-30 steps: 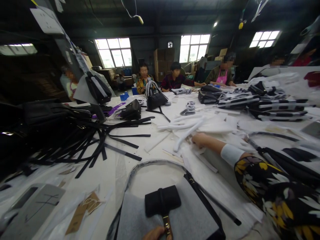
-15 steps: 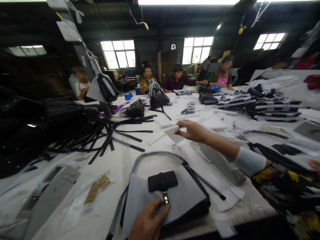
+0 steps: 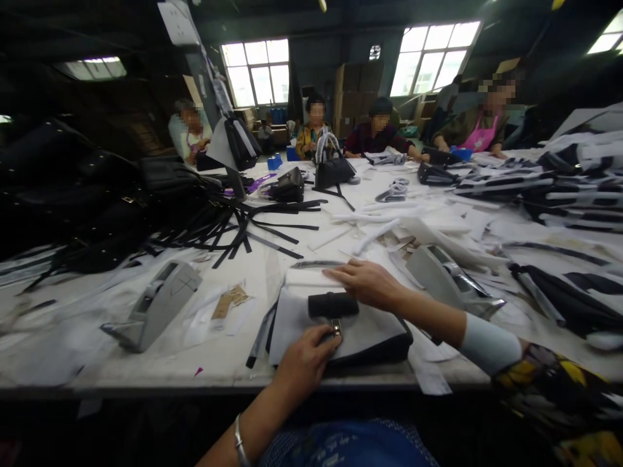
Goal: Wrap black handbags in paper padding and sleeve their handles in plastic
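Note:
A black handbag (image 3: pixel 377 346) lies flat at the near table edge, covered by a white wrapping sheet (image 3: pixel 295 312). A black flap tab (image 3: pixel 333 303) with a gold metal clasp (image 3: pixel 335 326) sits on top of it. My left hand (image 3: pixel 304 357), with a bracelet on its wrist, pinches the clasp from below. My right hand (image 3: pixel 367 285) comes in from the right in a floral sleeve with a white cuff. It lies flat on the white sheet just behind the tab, fingers stretched out to the left.
Grey tape dispensers stand to the left (image 3: pixel 160 301) and right (image 3: pixel 448 272) of the bag. Loose black straps (image 3: pixel 243 227) and dark bags (image 3: pixel 73 194) pile up at the left. White paper rolls (image 3: pixel 374 235) and wrapped bags (image 3: pixel 559 194) fill the right. Several people sit at the far side.
My right hand has come down from mid-air with a white sheet and now lies on the bag. My left hand has closed on the clasp. The view has pulled back and shows the table edge.

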Motion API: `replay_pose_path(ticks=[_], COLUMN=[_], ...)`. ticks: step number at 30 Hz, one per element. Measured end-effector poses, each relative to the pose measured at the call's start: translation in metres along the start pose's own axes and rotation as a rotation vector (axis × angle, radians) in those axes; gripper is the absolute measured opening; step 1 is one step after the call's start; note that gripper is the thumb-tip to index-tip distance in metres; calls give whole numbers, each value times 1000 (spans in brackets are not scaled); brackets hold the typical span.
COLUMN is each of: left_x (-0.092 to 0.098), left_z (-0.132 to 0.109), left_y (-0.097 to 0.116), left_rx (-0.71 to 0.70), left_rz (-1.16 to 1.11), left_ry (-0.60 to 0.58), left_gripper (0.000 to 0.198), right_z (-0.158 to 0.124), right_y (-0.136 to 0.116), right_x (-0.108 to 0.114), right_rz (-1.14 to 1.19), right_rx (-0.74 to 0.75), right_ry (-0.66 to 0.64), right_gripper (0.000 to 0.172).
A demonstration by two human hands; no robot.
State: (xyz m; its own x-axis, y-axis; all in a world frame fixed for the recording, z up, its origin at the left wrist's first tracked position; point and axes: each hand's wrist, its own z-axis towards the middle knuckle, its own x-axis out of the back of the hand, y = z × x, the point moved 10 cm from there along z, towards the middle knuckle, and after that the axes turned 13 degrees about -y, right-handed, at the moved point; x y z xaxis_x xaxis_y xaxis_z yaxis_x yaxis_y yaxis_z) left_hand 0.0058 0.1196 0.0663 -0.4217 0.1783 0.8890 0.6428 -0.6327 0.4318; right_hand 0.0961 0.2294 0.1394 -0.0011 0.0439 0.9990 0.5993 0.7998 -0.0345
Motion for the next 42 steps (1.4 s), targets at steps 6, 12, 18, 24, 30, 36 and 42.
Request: replay_pose_path(ticks=[6, 12, 18, 24, 30, 36, 42], left_x=[-10, 1, -3, 11, 34, -17, -24], left_z=[0, 1, -1, -12, -1, 5, -1], left_y=[-7, 5, 2, 26, 45, 16, 18], left_rx=[113, 27, 65, 27, -21, 61, 29], left_rz=[47, 72, 99, 114, 121, 316, 510], left_ry=[-78, -29, -22, 16, 114, -22, 5], left_gripper=[40, 35, 23, 25, 45, 85, 79], right_z=[-39, -49, -52, -53, -52, -51, -41], right_y=[-60, -62, -64, -65, -64, -49, 96], right_x=[-50, -72, -67, -61, -71, -58, -13], right_rz=[-4, 39, 35, 59, 109, 401, 675], right_rx=[-38, -116, -195, -215, -240, -131, -427], right_ry=[-75, -124, -30, 14, 39, -26, 76], right_gripper=[52, 61, 53, 53, 47, 48, 24])
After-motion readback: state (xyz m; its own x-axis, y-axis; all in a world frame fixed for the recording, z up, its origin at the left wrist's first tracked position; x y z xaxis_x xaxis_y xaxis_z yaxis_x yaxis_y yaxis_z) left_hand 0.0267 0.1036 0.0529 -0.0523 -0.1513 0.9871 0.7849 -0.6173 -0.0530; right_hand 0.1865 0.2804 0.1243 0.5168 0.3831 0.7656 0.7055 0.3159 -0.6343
